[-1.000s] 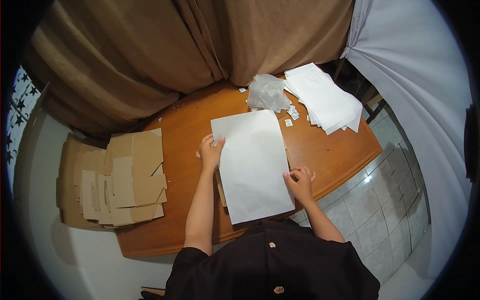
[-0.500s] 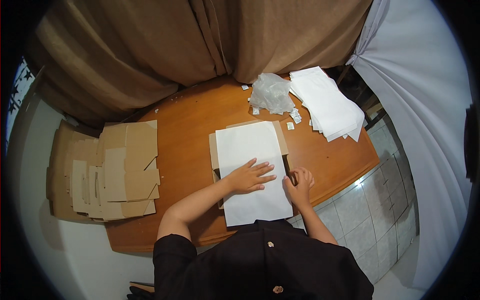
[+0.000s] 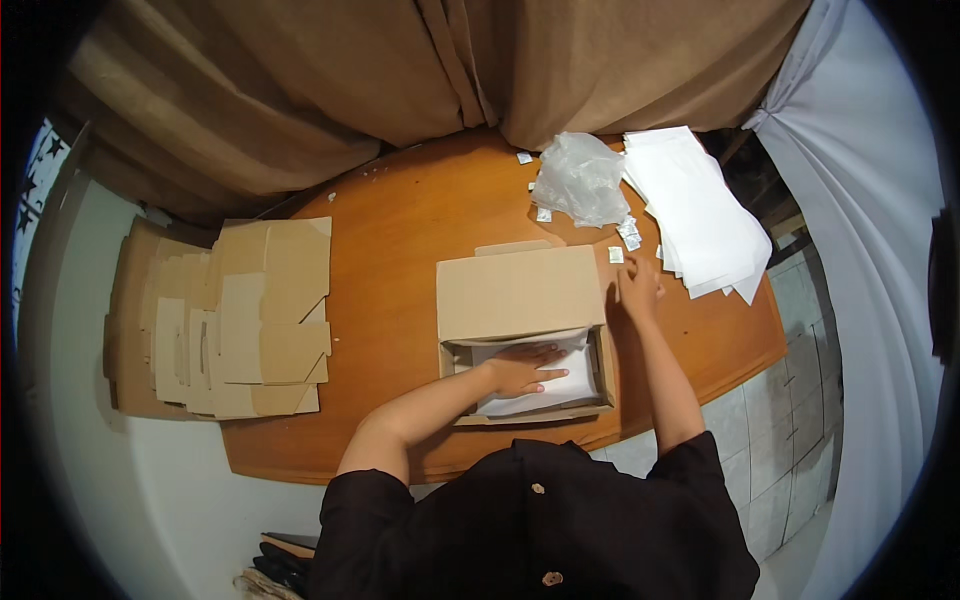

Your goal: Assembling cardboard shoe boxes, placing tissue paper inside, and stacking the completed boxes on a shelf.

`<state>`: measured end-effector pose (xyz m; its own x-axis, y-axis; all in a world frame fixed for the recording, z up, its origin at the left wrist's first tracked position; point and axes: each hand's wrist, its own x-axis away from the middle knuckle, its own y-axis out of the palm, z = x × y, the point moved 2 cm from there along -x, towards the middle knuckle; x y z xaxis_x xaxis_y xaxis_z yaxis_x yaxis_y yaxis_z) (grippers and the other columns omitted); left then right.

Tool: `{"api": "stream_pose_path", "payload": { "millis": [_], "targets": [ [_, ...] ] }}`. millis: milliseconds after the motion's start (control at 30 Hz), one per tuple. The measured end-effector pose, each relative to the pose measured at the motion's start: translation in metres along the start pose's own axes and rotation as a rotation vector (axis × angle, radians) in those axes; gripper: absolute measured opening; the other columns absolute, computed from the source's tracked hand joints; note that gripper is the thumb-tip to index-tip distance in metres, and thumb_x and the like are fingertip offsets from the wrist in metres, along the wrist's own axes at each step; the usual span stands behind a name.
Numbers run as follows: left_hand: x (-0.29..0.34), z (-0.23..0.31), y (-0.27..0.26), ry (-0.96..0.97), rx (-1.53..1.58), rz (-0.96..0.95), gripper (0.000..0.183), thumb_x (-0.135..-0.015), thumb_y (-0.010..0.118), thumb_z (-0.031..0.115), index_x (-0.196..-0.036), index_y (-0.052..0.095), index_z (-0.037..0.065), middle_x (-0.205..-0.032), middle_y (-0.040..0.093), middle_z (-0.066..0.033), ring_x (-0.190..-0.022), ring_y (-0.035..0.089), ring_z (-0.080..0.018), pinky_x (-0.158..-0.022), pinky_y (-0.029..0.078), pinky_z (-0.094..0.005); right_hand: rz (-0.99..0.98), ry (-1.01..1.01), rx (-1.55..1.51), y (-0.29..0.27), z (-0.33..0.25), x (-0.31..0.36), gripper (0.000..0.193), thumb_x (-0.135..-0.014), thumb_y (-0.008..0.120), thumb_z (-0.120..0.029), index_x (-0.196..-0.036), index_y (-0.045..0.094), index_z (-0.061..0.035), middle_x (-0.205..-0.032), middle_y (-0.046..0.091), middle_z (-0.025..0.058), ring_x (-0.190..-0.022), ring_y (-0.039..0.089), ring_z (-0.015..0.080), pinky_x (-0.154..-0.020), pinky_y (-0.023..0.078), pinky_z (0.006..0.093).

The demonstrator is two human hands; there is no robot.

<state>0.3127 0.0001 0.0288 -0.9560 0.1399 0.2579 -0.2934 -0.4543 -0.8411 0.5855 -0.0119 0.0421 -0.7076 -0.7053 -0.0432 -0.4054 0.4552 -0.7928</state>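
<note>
In front of me on the table is a cardboard box (image 3: pixel 518 296), its lid panel folded back on the far side. A sheet of white paper (image 3: pixel 500 403) lines the inside of the box. My left hand (image 3: pixel 522 370) lies flat on that paper with its fingers spread. To the right of the box, my right hand (image 3: pixel 641 287) reaches out, fingers loosely bent and seemingly holding nothing. Its fingertips are close to a small white packet (image 3: pixel 616 255) lying on the table. More small packets (image 3: pixel 628 233) lie just beyond it.
A crumpled translucent plastic bag (image 3: pixel 580 180) sits at the far side, next to a stack of white paper sheets (image 3: pixel 705 215). Flattened cardboard boxes (image 3: pixel 250 310) are piled on the left. Brown curtains (image 3: pixel 300 90) hang behind the wooden table (image 3: pixel 385 260).
The white sheet that lay flat over the box is now down inside it, under my left hand. My right hand has moved from the sheet's right edge out toward the small packets.
</note>
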Motion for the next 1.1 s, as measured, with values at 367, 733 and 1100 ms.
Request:
{"api": "stream_pose_path", "payload": {
  "millis": [367, 733, 1100],
  "targets": [
    [0.052, 0.028, -0.041, -0.302, 0.592, -0.126, 0.058, -0.088, 0.049, 0.048, -0.130, 0.047, 0.007, -0.134, 0.045, -0.0133, -0.125, 0.039, -0.0283, -0.106, 0.028, -0.0345, -0.006, 0.139, 0.363, 0.017, 0.005, -0.063, 0.036, -0.079, 0.061, -0.033, -0.110, 0.058, -0.0151, -0.116, 0.051, 0.0074, -0.114, 0.042, 0.0272, -0.092, 0.026, 0.0548],
    [0.076, 0.049, -0.040, -0.314, 0.716, -0.178, 0.059, -0.082, 0.059, 0.049, -0.120, 0.057, 0.004, -0.115, 0.060, -0.0180, -0.108, 0.056, -0.0293, -0.092, 0.043, -0.0328, 0.066, 0.028, 0.065, 0.003, 0.008, -0.036, 0.021, -0.077, 0.064, -0.032, -0.085, 0.061, -0.0135, -0.103, 0.056, 0.0050, -0.110, 0.042, 0.0304, -0.087, 0.025, 0.0504],
    [0.106, 0.086, -0.053, -0.282, 0.066, 0.317, 0.013, -0.082, 0.061, 0.023, -0.084, 0.067, 0.012, -0.082, 0.062, -0.0050, -0.082, 0.059, -0.0241, -0.076, 0.042, -0.0344, -0.283, -0.387, -0.662, -0.095, -0.089, 0.103, 0.013, -0.077, 0.066, -0.014, -0.085, 0.060, -0.0049, -0.094, 0.061, 0.0097, -0.093, 0.056, 0.0238, -0.083, 0.041, 0.0342]
  ]
}}
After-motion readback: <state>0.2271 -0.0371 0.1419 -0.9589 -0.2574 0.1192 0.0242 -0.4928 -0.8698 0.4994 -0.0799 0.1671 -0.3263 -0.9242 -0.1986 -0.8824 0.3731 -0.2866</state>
